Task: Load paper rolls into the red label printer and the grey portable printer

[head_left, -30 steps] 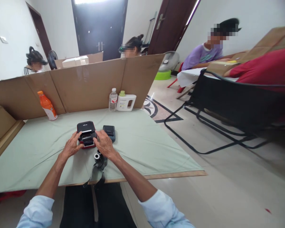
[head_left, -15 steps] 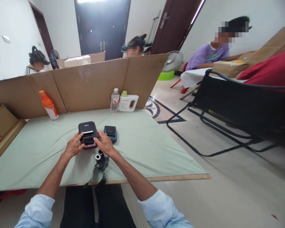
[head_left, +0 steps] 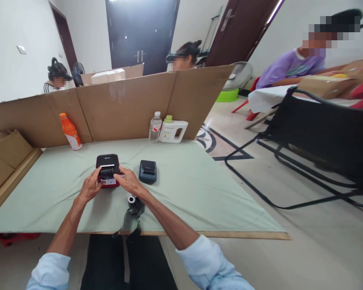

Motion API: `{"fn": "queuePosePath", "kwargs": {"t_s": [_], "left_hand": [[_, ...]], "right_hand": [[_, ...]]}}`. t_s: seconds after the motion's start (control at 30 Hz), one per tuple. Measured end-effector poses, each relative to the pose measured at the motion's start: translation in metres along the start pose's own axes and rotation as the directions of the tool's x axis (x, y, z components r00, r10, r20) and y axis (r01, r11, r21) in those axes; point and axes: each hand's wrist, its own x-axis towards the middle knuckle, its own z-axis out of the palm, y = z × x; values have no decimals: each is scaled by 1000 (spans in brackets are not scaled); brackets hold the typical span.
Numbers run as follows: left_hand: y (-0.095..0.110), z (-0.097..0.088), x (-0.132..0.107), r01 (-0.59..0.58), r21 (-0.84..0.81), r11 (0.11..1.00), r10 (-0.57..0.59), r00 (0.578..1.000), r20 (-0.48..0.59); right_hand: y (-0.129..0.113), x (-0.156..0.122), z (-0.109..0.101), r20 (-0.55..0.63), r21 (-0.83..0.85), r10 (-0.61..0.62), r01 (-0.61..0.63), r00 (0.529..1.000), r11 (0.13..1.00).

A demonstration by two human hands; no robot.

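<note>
A small black and red label printer [head_left: 108, 159] is between my hands over the cloth-covered table. My left hand [head_left: 90, 187] grips its left side, thumb near the lower front corner. On the opposite side, my right hand [head_left: 128, 180] grips the printer's right edge, with the thumb at the dark middle part. A white label with print shows on the front face. To the right lies a smaller dark blue and black device [head_left: 148, 172], apart from my hand. Nearer me, under my right wrist, sits a roll with a white core [head_left: 131, 199], among dark strips that hang over the table edge.
A cardboard screen [head_left: 124, 108] stands along the table's back. Before it are an orange bottle [head_left: 70, 132], a clear water bottle [head_left: 155, 128] and a white jug [head_left: 173, 132]. Cardboard boxes [head_left: 6, 161] stand at left; a black folding chair [head_left: 329, 141] is at right. Other people sit beyond.
The printer has moved left in my hands, away from the blue device, and its front label shows more. My view has turned slightly to the left.
</note>
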Motion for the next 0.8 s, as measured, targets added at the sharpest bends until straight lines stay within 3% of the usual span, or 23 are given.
{"fn": "queuePosePath", "kwargs": {"t_s": [0.2,0.4,0.8], "left_hand": [[-37,-39,-30,113,71,991,-106,989,-99],[-55,-56,-49,243,4,970,-241,963,-124],[-61,-59,-51,336,-44,941,-339,929,-151]], "right_hand": [[-29,19,48,168,50,-24,16,986,999],[-45,27,78,212,46,-18,8,977,999],[-58,28,83,272,-22,19,-13,962,1000]]}}
